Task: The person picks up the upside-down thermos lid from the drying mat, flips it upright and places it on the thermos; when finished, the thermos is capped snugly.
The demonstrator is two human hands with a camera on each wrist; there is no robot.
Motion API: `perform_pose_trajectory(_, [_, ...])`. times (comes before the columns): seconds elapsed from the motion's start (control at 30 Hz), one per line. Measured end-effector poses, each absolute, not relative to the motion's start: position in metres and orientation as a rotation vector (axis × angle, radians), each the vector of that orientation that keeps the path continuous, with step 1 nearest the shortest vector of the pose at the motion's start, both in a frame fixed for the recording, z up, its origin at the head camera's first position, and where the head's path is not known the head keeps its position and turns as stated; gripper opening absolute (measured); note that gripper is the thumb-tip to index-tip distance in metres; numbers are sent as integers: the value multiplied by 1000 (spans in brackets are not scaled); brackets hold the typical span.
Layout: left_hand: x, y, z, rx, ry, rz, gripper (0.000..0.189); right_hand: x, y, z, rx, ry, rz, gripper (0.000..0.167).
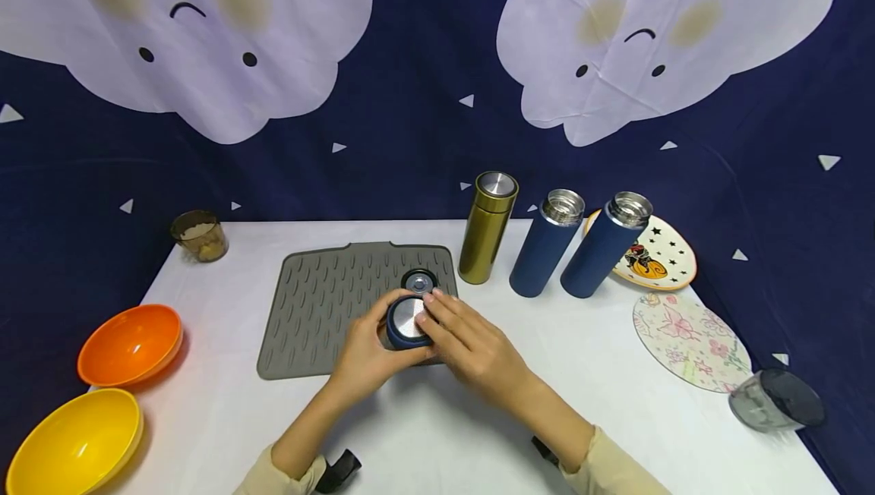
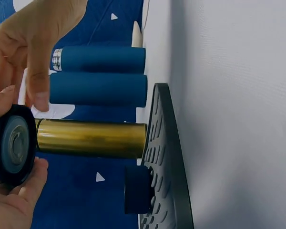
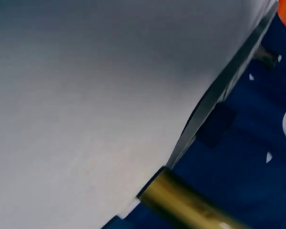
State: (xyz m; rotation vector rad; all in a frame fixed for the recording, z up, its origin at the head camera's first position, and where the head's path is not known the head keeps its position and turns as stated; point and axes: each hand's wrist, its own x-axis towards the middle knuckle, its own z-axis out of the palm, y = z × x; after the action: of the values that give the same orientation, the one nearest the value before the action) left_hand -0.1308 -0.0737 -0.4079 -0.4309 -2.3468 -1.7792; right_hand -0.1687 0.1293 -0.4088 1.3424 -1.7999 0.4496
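My left hand [image 1: 369, 347] holds a dark blue flask lid [image 1: 409, 320] with a silver top, thumb and fingers on opposite sides of its rim. The left wrist view shows the underside of this lid [image 2: 16, 145], with a pale round stopper inside. My right hand [image 1: 478, 347] reaches over the lid from the right with extended fingers at its top; whether they touch it I cannot tell. Just beyond, a second dark lid [image 1: 419, 280] lies underside up on the grey ridged mat [image 1: 328, 305]. The right wrist view shows neither hand clearly.
Behind the mat's right corner stands a gold flask [image 1: 485, 229], with two lidless blue flasks [image 1: 544, 244] beside it. A patterned plate [image 1: 666, 260], a floral round mat [image 1: 690, 343] and a grey cup [image 1: 772, 400] lie right; orange [image 1: 130, 343] and yellow bowls [image 1: 75, 442] and a brown cup [image 1: 200, 237] left.
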Motion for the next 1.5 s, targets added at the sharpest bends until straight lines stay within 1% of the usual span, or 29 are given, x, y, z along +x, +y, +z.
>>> perform_pose_trajectory(0.1, [-132,-72,-407,-411,-2307,-1808,76,-176,143,-408,1214,-1855,555,41])
perform_pose_trajectory(0.17, [-131,-72,-405,-377,-2296,-1809,77,-183,153,-408,1076,-1889,652,49])
perform_pose_trajectory(0.3, [-130,-73,-403,-338,-2286,-1815,79,-200,171,-406,704,-1931,862,69])
perform_pose_trajectory(0.43, [-130,-72,-403,-337,-2286,-1812,80,-219,185,-402,341,-1951,1039,86])
perform_pose_trajectory(0.53, [-130,-71,-402,-333,-2286,-1819,80,-234,192,-402,159,-1964,1176,92])
perform_pose_trajectory(0.7, [-128,-71,-399,-330,-2283,-1825,79,-256,197,-406,-7,-2004,1348,98])
perform_pose_trajectory(0.8, [-127,-70,-399,-332,-2279,-1820,78,-263,200,-408,-70,-2038,1393,98])
perform_pose_trajectory(1.0, [-127,-70,-399,-341,-2262,-1811,79,-269,204,-408,-104,-2070,1416,81])
perform_pose_trajectory(1.07, [-128,-69,-398,-346,-2259,-1809,78,-262,203,-407,-94,-2075,1417,78])
perform_pose_trajectory(1.33, [-133,-60,-391,-416,-2234,-1807,75,-220,180,-399,39,-2141,1569,79])
perform_pose_trajectory(1.5, [-138,-52,-383,-450,-2226,-1807,75,-206,172,-398,117,-2164,1634,80])
